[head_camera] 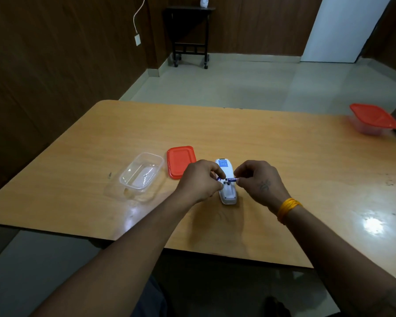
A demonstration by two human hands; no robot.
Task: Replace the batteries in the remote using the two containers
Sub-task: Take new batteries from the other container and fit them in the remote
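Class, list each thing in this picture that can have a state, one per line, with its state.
Clear plastic container: open, empty.
Red lid: off, flat on table.
Far red-lidded container: closed.
White remote: face down.
Purple battery: pinched by right hand.
Left hand: curled, pinching something purple.

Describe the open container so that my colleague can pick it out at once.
On the wooden table, look left of the person's left hand and the loose red lid. The clear container sits there, lidless; the other container, at the far right edge, has its red lid on.

Dim room, overhead glare on table (306,179), warped edges.
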